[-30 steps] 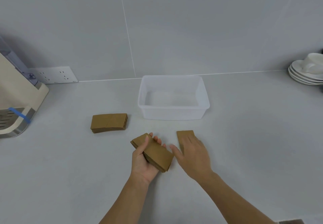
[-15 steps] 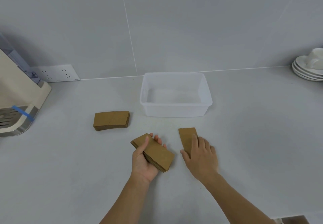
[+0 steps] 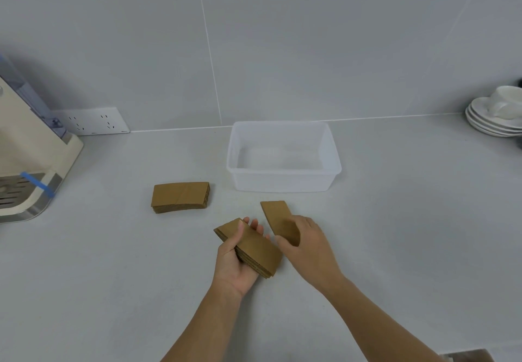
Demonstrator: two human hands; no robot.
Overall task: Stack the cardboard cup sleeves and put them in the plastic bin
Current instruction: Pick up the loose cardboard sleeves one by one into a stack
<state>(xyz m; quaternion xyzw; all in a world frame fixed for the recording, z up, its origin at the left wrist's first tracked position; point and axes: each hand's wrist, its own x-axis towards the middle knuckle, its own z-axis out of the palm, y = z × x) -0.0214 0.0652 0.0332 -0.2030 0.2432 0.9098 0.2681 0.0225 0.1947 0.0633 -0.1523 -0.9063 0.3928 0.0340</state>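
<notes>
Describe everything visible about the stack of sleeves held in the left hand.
The held stack is a bundle of flat brown cardboard cup sleeves, layered edges showing along its near side. It lies across the palm of the left hand, raised off the counter and angled diagonally, far end up-left, near end down-right. The thumb presses on top and the fingertips curl over the far edge. The right hand is close beside it; contact cannot be told.

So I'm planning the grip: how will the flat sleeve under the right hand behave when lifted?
The single sleeve looks thin and flat, so probably very light and bendy. Lying flush on the counter, it may need an edge slid or pried up by the right hand.
</notes>
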